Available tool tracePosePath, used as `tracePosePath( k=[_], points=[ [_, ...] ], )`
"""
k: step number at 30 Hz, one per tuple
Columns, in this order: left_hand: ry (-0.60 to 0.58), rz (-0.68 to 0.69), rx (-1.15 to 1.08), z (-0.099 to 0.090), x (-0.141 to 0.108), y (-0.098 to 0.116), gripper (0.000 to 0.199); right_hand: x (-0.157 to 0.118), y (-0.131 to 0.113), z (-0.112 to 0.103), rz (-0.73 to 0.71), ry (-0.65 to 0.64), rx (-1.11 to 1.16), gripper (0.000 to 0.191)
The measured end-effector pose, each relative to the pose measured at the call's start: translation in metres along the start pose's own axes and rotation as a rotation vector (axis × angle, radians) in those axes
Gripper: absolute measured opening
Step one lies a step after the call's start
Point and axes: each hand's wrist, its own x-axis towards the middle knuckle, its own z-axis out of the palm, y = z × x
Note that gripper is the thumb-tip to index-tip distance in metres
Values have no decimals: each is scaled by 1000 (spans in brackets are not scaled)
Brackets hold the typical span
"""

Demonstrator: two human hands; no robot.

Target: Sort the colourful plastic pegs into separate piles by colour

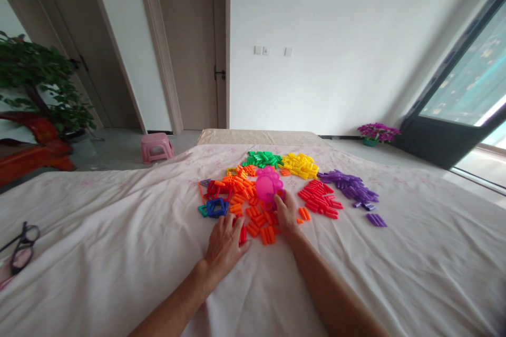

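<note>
L hand (226,239): near side of heap, palm down; thumb & forefinger apart, red bits (242,233) in the gap. Clamped on them or not: can't tell.

R hand (287,213): thumb & fingers at lower R rim of pink paw (265,185); grip tightness can't tell.

Pink paw: mid-cloth, over R side of orange heap (242,188), approx. betw. the 2 hands but farther off.

Blue frame (217,208): L edge of heap, just beyond L hand.

Red pile (318,198): R of R hand, apart, strip of cloth betw.

Purple pile (350,185): touching or nearly touching red pile's far R side; small purple row (376,220) apart, nearer.

Green pile (261,159) & yellow pile (299,165): side by side, far end, near cloth's far edge.

Cloth (130,231): wrinkled; wide stretch L of heap, out to glasses (24,249) at far L; another wide stretch R of purple row. Near side: forearms cross it, cloth betw. them.

Pink stool (157,147): on floor, past cloth's L far edge.
</note>
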Motion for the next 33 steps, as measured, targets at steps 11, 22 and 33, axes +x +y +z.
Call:
tracePosePath(
  k=[11, 22, 33],
  points=[
    [-40, -61, -109, 0, 23, -9, 26, 27, -2, -25, 76, 216, 348, 31],
    [-90, -266, -949, 25, 127, 83, 45, 78, -9, -127, 9, 684, 469, 27],
    [96, -238, -518, 5, 159, 24, 48, 77, 8, -156, -26, 848, 327, 27]
  ],
)
